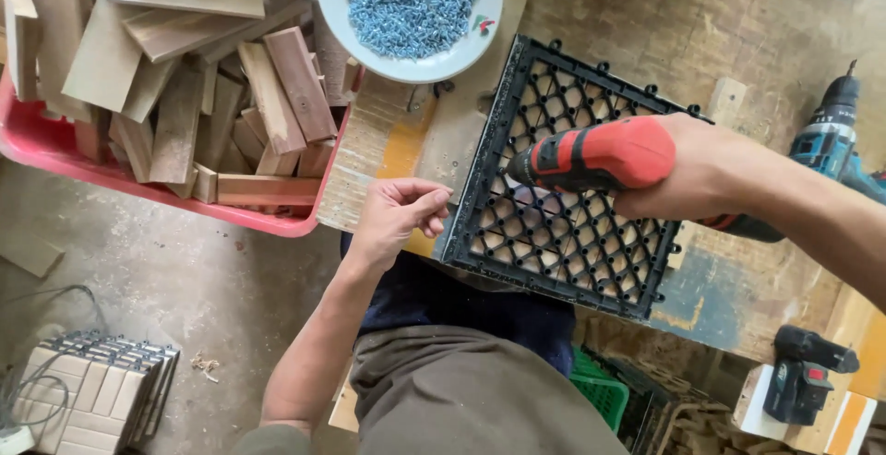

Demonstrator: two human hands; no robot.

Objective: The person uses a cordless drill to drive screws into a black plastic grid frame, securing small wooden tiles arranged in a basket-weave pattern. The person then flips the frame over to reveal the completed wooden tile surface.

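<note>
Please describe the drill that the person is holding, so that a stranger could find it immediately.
Find the black plastic grid tile lying on the wooden workbench. Directly above it, the right hand grips a red and black drill. The other drill, at the bench's right edge, is blue and unheld.

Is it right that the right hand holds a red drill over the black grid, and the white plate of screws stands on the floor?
Not quite. The plate stands on the workbench, not the floor, as the head view shows. The right hand does hold the red drill over the grid.
</note>
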